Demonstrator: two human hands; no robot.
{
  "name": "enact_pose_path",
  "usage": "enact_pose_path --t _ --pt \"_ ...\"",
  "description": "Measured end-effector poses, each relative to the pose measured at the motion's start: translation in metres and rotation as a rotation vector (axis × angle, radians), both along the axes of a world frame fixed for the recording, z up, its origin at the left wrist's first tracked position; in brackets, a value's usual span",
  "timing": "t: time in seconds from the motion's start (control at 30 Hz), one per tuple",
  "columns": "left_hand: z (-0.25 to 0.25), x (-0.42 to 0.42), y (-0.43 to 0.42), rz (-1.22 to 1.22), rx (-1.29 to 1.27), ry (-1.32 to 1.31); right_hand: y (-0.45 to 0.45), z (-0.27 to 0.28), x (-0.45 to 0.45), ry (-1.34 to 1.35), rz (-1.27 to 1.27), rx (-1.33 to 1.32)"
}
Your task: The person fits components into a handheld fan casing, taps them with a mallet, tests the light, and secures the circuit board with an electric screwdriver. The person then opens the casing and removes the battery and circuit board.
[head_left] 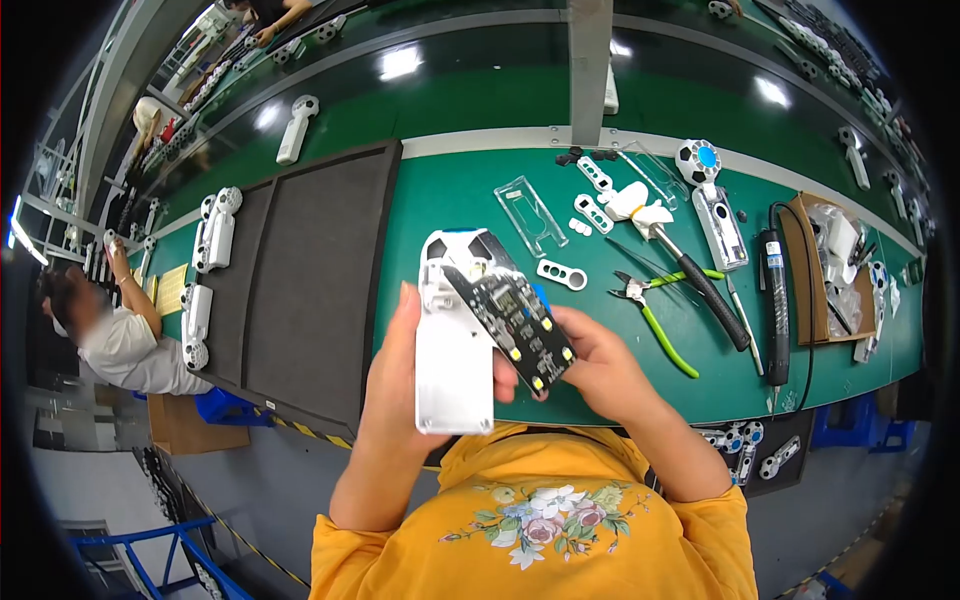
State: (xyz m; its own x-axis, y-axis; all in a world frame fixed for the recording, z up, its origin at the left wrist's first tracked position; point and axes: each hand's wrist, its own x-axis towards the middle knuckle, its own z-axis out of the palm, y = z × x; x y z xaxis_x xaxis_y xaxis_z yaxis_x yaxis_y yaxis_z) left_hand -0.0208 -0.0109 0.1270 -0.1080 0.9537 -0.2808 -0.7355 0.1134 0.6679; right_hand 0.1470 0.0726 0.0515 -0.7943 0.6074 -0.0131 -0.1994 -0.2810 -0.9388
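My left hand (400,360) is closed around a white plastic housing (453,375), held upright with its hollow side facing me. A black circuit board (517,325) with several small yellow-white squares leans at a slant across the housing's right side. My right hand (600,365) grips that board by its lower right edge. The board's upper end overlaps the rounded top of the housing; whether the two are joined I cannot tell. On the green mat right of my hands lie green-handled cutters (655,325), a hammer (700,280) with a white-wrapped head and a small white oval cover (562,275).
A dark tray (310,290) covers the left of the bench. Clear plastic frames (530,215), a white device (718,225), a black electric screwdriver (775,300) with a cord and a cardboard box (815,270) stand at right. Another person (130,335) sits at far left.
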Motion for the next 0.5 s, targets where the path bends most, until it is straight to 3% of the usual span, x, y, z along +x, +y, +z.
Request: enact_pose_path --t 0.03,0.07,0.13,0.2,0.3,0.37,0.5 --pt "-0.006 -0.008 0.002 -0.026 -0.011 0.028 -0.002 -0.001 0.002 0.088 0.128 -0.365" --pt "-0.011 -0.016 0.005 -0.068 0.039 0.033 -0.004 -0.002 0.005 0.082 0.135 -0.364" --pt "-0.013 -0.006 0.017 0.326 -0.188 -0.098 -0.012 -0.006 0.008 0.25 0.275 -0.757" --pt "-0.055 -0.035 0.003 0.02 0.007 -0.085 -0.019 0.003 0.007 0.257 0.328 -0.818" --pt "-0.054 -0.027 -0.003 0.098 -0.066 -0.005 -0.026 0.009 -0.003 0.295 0.372 -0.969" --pt "-0.054 -0.028 -0.008 0.068 0.0 0.034 -0.028 0.005 -0.01 0.457 0.361 -1.237" --pt "-0.052 -0.032 -0.013 0.127 -0.003 0.246 -0.032 -0.013 -0.016 0.565 0.437 -1.213"
